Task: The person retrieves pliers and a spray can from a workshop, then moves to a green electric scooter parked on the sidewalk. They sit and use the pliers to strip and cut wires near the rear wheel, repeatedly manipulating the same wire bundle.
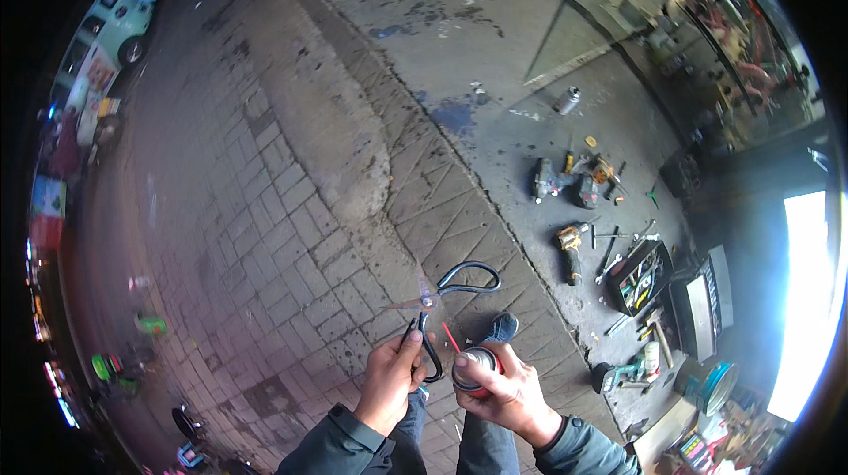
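We've got the ground as our work surface: block paving point(256, 298) on the left, then a line-scored strip point(481, 219), then smooth grey concrete point(521, 144) with a dark blue stain point(455, 116). Pretty much all our tools are on the concrete. A silver can point(568, 101) stands off by itself, a little yellow disc point(591, 141) nearer us. Below that there's a grey power tool point(543, 181) in a loose cluster, a yellow-and-black drill point(571, 263), our black toolbox point(629, 295), a hammer point(663, 347) and a green power tool point(625, 375) near the concrete's edge.
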Demonstrator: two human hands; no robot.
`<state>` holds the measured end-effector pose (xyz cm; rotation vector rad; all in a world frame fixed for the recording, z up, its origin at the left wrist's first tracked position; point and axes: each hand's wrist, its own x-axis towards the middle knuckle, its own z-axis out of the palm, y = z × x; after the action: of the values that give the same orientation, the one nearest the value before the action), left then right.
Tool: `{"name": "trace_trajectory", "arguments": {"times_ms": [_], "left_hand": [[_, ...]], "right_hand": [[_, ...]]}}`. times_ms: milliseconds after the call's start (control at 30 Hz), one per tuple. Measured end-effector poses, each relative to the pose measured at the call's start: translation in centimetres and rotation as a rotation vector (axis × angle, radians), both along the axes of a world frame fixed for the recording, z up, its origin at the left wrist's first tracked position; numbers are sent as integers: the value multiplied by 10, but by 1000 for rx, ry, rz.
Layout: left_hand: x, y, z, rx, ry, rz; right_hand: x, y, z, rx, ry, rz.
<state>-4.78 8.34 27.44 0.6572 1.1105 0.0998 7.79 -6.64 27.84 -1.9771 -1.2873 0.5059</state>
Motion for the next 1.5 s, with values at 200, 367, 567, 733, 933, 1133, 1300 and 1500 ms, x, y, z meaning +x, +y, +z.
{"name": "trace_trajectory", "arguments": {"times_ms": [200, 367, 567, 733, 933, 1133, 1300, 1500], "left_hand": [[-42, 10, 6, 55, 15, 67], [-60, 12, 7, 35, 50, 102], [-67, 20, 4, -13, 44, 115], [-65, 27, 3, -11, 37, 82], [-64, 34, -4, -45, -52, 77], [-71, 34, -12, 169, 32, -56], [-80, 36, -20, 345, 116, -141], [-87, 36, -23, 381, 142, -145]], "right_hand": [[-35, 27, 2, -32, -19, 101], [-47, 40, 4, -25, -39, 127], [-46, 47, 7, -79, -34, 151], [-44, 53, 8, -76, -18, 128], [-40, 60, 9, -53, 10, 77], [-34, 70, 13, -65, 88, 38], [-30, 78, 17, -42, 164, 42], [-33, 83, 19, -48, 179, 61]]}}
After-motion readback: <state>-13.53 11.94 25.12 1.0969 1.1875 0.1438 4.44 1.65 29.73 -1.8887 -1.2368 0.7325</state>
